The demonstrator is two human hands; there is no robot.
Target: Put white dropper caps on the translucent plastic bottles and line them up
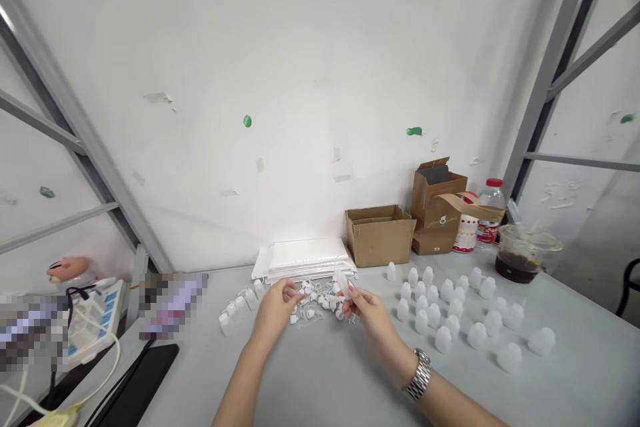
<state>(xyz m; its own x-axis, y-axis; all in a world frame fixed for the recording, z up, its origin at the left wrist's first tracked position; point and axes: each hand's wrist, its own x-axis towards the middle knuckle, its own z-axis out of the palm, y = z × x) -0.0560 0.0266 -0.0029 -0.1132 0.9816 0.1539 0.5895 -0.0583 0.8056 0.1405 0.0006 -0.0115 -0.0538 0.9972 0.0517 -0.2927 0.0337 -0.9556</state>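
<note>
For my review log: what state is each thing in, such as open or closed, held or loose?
Right hand: pinching a translucent piece
Left hand: at the small white parts; grip unclear
Small white parts: loosely piled
Frosted pieces: spread out, unheld
White stack: lying flat
Cardboard box: open
Paper bag: upright, open
Bottle: upright, red cap on

Bright wall (pixel 300 47) | soft shadows | edges stretched | pixelation left | white pile (pixel 328 302) maybe blurred
</note>
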